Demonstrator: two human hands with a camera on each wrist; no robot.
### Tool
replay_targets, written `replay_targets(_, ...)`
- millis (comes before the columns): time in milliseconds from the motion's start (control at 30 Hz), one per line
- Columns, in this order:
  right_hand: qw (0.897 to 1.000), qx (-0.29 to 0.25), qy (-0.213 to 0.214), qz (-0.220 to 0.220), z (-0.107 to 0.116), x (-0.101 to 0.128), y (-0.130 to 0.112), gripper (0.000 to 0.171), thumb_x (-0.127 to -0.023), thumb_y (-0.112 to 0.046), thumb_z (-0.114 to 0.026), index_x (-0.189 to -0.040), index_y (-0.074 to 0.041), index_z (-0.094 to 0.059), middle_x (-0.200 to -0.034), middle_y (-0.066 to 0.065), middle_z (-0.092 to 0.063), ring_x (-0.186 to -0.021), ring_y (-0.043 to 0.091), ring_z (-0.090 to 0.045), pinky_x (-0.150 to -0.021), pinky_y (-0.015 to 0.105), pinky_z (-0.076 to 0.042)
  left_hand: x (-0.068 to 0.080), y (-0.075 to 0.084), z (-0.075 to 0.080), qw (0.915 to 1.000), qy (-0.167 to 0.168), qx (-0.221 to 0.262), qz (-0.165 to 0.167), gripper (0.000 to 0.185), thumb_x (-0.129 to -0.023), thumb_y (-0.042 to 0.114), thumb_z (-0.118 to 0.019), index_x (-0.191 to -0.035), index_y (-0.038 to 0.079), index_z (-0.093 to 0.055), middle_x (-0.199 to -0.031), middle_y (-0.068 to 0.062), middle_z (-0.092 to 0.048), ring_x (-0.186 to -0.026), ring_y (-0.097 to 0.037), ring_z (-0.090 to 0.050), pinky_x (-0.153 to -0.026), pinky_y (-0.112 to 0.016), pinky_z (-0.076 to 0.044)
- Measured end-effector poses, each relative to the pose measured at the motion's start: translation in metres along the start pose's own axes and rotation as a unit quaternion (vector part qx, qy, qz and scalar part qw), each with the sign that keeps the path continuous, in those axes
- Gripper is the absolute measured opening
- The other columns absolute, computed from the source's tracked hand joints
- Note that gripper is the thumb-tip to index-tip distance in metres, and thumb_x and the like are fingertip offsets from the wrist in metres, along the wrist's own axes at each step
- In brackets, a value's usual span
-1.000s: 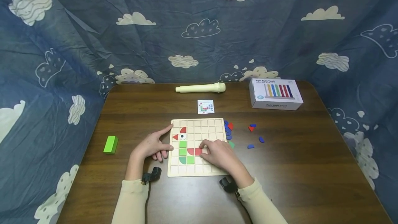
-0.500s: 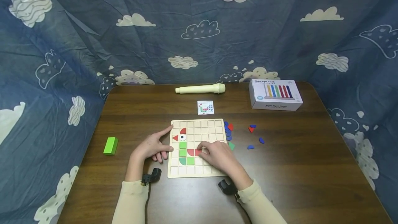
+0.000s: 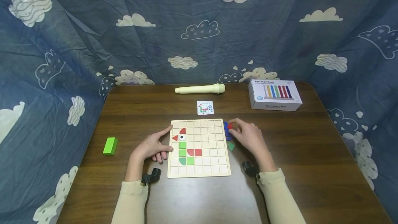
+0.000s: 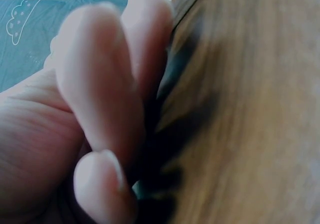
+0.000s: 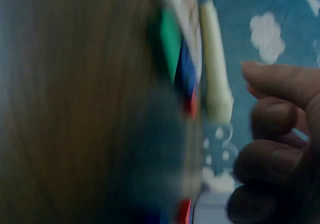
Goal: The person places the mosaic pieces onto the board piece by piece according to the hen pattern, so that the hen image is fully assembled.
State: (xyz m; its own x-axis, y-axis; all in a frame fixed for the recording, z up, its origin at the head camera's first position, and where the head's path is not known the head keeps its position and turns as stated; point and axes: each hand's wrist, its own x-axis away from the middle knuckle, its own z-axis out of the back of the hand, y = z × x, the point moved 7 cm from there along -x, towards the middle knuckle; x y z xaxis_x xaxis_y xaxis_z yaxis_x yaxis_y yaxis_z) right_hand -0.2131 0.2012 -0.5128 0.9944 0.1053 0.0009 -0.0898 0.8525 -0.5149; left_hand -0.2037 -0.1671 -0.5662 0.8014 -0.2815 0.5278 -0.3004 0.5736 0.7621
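Observation:
My left hand rests at the left edge of the wooden grid board, index finger and thumb spread along its rim. The other left fingers bend against the tabletop in the left wrist view. Over the loose pieces just right of the board, my right hand has its thumb and index finger apart around a red piece. In the right wrist view that red piece lies beside the blue pieces, away from the fingertips. On the board are a round eye piece, a red square and several green squares.
A small picture card lies behind the board, with a cream toy microphone farther back. A white box stands back right. A green block is at left; a green piece lies near the board's right edge.
My right hand has let go of the red square in the grid and moved right and back to the loose pieces. My left hand stays at the board's edge.

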Motion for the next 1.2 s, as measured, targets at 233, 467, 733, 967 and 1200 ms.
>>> replay_targets(233,0.997,0.031,-0.063,-0.020,-0.007,-0.014,0.028,0.044,-0.097,-0.030,-0.078,-0.139,-0.023,-0.069,-0.065,0.000,-0.054,-0.061,0.018,-0.048,-0.057,0.033,-0.033,-0.001,0.000,-0.001,1.0000,-0.005,0.000,-0.004,0.094,-0.090,0.027,-0.087,-0.163,0.051,-0.032,-0.067,-0.013,-0.074,-0.048,-0.020,-0.068,-0.046,-0.029,-0.053)
replay_targets(467,0.996,0.055,-0.062,-0.016,-0.010,-0.018,0.030,0.034,-0.099,-0.030,-0.076,-0.130,-0.018,-0.073,-0.071,0.001,-0.060,-0.063,0.019,-0.050,-0.058,0.033,-0.035,-0.001,0.000,-0.002,1.0000,-0.006,0.003,-0.006,0.095,-0.090,0.027,-0.087,-0.163,0.051,-0.033,-0.067,-0.014,-0.074,-0.048,-0.020,-0.067,-0.046,-0.029,-0.053)
replay_targets(733,0.996,0.076,-0.046,-0.030,-0.007,-0.015,0.032,0.035,-0.098,-0.038,-0.077,-0.123,-0.014,-0.071,-0.079,0.003,-0.067,-0.065,0.020,-0.053,-0.059,0.032,-0.039,0.000,0.001,0.000,1.0000,-0.001,0.005,-0.007,0.094,-0.090,0.027,-0.087,-0.163,0.051,-0.033,-0.067,-0.014,-0.074,-0.048,-0.020,-0.067,-0.046,-0.029,-0.053)
replay_targets(967,0.995,0.072,-0.060,-0.020,-0.005,-0.005,0.035,0.040,-0.097,-0.033,-0.079,-0.130,-0.012,-0.073,-0.071,0.000,-0.061,-0.063,0.018,-0.050,-0.057,0.031,-0.036,0.000,-0.001,-0.001,1.0000,-0.002,0.005,-0.005,0.094,-0.090,0.027,-0.087,-0.163,0.051,-0.032,-0.068,-0.014,-0.074,-0.048,-0.020,-0.068,-0.045,-0.029,-0.052)
replay_targets(1200,0.995,0.082,-0.050,-0.009,-0.001,-0.002,0.041,0.041,-0.097,-0.036,-0.079,-0.130,-0.012,-0.073,-0.070,-0.001,-0.061,-0.062,0.017,-0.050,-0.057,0.031,-0.036,0.001,0.000,0.000,0.9999,-0.001,0.009,-0.011,0.093,-0.091,0.027,-0.086,-0.163,0.051,-0.033,-0.067,-0.014,-0.074,-0.048,-0.019,-0.068,-0.045,-0.029,-0.052)
